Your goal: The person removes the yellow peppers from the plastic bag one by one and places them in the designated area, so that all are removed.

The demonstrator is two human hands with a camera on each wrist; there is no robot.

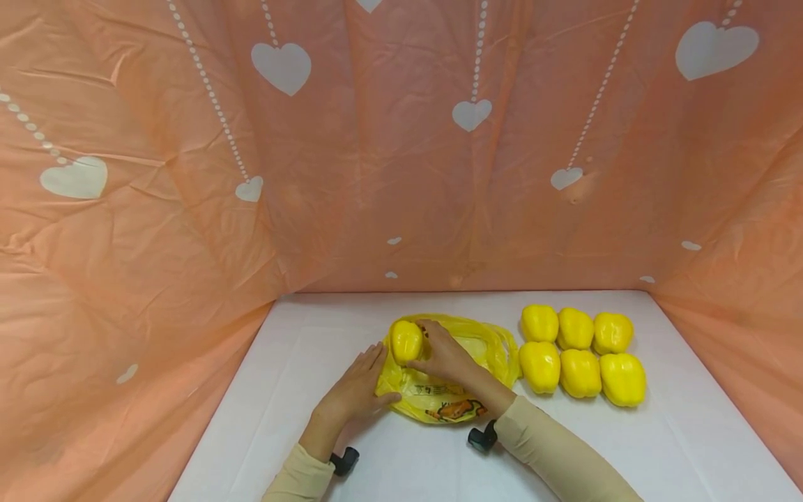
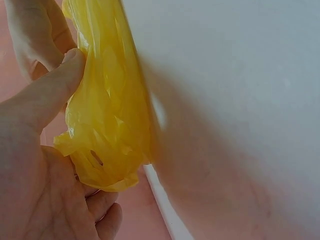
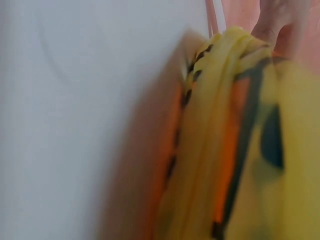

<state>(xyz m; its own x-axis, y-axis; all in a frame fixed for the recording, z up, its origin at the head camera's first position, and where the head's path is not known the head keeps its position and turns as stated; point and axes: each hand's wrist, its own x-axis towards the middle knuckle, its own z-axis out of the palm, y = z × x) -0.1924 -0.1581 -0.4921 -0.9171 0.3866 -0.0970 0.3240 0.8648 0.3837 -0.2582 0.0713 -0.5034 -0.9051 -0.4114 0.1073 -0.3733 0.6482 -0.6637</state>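
Observation:
A yellow plastic bag (image 1: 439, 390) with dark and orange print lies on the white table. Over its left end, my right hand (image 1: 442, 352) grips a yellow bell pepper (image 1: 406, 341) from the right side, thumb nearer me and fingers on the far side. My left hand (image 1: 356, 387) rests beside the bag's left edge, its fingers extended along it. Up close in the left wrist view, the thumb (image 2: 57, 82) touches the crumpled bag (image 2: 107, 105). The right wrist view is filled by the bag's printed side (image 3: 225, 140); the right hand and pepper are hidden there.
Several more yellow bell peppers (image 1: 580, 373) stand in two rows right of the bag, close to its handles (image 1: 505, 352). A peach curtain (image 1: 401, 174) with white hearts hangs behind the white table (image 1: 251, 418) and along both sides.

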